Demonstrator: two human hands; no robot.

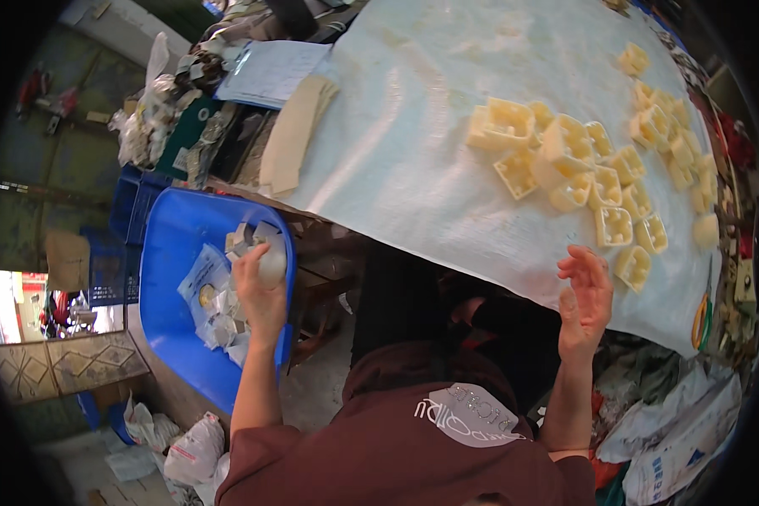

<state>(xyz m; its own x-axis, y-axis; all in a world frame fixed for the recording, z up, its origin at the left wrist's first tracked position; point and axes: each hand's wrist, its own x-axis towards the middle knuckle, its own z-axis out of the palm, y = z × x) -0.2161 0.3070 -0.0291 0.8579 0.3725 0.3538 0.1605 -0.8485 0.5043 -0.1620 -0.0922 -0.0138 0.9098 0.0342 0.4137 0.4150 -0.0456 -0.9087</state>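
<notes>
My left hand point(260, 295) is over the blue plastic tub point(164, 325), its fingers curled at a whitish rounded piece point(272, 265). Part of that piece is hidden by the hand, and its kind is unclear. Below it, pale blocky scraps point(219, 325) and a clear plastic bag point(201, 274) lie in the tub. My right hand point(586, 308) is raised by the table's front edge with fingers apart and nothing in it. Nearest to it is a pale yellow hollow moulded plastic piece point(632, 268), at the near end of a loose pile of similar pieces point(565, 148).
White sheeting point(396, 169) covers the table. More yellow pieces point(662, 118) lie at the right edge, near orange-handled scissors point(701, 320). A cardboard strip point(291, 139) and papers point(270, 72) are at the left. Plastic bags point(198, 447) sit on the floor.
</notes>
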